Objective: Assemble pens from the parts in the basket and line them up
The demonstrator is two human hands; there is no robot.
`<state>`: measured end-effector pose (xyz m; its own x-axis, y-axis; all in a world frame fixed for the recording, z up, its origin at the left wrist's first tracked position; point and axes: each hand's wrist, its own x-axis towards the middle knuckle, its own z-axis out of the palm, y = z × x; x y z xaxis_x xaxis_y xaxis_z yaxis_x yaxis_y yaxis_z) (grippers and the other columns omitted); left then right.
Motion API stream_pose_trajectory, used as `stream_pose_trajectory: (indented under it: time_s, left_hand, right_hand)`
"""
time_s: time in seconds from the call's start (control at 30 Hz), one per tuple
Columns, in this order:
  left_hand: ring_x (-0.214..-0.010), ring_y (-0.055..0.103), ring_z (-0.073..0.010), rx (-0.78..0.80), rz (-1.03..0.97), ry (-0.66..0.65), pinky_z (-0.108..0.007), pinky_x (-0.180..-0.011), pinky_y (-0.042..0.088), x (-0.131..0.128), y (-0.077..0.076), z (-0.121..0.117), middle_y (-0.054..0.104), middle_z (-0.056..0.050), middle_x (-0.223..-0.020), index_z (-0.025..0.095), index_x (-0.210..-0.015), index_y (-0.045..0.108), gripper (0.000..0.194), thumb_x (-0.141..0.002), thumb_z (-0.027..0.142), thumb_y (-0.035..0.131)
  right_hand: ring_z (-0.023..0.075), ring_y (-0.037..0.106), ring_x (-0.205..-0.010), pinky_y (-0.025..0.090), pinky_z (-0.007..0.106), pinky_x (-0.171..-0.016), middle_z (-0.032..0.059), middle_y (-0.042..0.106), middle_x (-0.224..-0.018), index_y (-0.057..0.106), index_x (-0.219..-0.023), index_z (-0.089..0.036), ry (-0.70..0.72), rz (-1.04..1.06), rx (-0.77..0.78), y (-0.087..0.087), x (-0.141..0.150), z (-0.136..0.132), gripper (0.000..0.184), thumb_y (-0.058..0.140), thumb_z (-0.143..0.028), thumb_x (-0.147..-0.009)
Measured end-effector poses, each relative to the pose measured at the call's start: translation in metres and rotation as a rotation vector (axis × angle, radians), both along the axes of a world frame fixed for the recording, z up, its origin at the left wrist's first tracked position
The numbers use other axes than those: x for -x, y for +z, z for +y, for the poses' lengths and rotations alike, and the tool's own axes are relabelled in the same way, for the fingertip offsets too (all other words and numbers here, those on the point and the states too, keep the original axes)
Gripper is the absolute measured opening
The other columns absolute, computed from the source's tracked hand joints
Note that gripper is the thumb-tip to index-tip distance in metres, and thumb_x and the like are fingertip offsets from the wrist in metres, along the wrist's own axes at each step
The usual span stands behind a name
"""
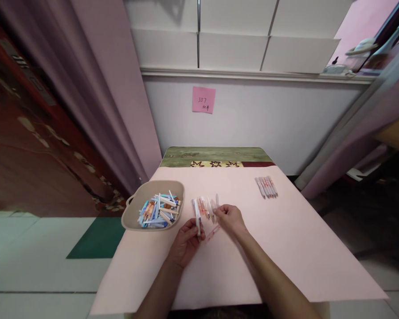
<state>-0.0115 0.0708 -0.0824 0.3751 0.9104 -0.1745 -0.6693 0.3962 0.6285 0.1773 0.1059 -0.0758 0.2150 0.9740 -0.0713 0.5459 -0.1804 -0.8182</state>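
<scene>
My left hand (188,239) is closed around a few light-coloured pens (197,217), tips pointing down toward me. Just right of it, my right hand (231,217) pinches a pale pen (217,200) between thumb and fingertips. Between the hands lie several white and pinkish pens (205,207) side by side on the table. A pink-marked clear pen (213,232) rests at a slant below them. To the left stands a beige basket (128,217) with a heap of blue, white and orange pens (159,210) in it.
At the right of the pink table cover (302,248) lies a neat row of several pens (266,187). Behind the table is a white wall with a pink note (203,100). Curtains (119,110) hang on the left, and a green mat (93,241) lies on the floor.
</scene>
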Motion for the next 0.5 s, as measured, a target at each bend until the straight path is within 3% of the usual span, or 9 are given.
stream_pose_trajectory:
  time_s: [0.3, 0.5]
  left_hand:
    - [-0.066, 0.060, -0.0103, 0.008, -0.028, -0.015, -0.022, -0.064, 0.049, -0.001, 0.002, -0.001, 0.065, -0.003, -0.077, 0.014, -0.089, 0.065, 0.017, -0.073, 0.013, 0.071]
    - [-0.067, 0.060, -0.0109, 0.008, -0.047, -0.008, -0.022, -0.065, 0.049, -0.001, 0.004, -0.003, 0.065, -0.004, -0.077, 0.014, -0.090, 0.065, 0.018, -0.073, 0.014, 0.071]
  right_hand:
    - [0.0134, 0.059, -0.062, 0.037, 0.022, -0.057, 0.0006, 0.068, -0.065, 0.068, -0.067, -0.021, 0.037, -0.158, -0.005, 0.014, 0.015, 0.008, 0.023, 0.058, -0.039, -0.077]
    - [0.0218, 0.063, -0.076, 0.039, 0.026, -0.062, 0.0094, 0.071, -0.077, 0.069, -0.068, -0.019, 0.037, -0.240, 0.039, 0.017, 0.034, 0.028, 0.017, 0.075, -0.032, -0.059]
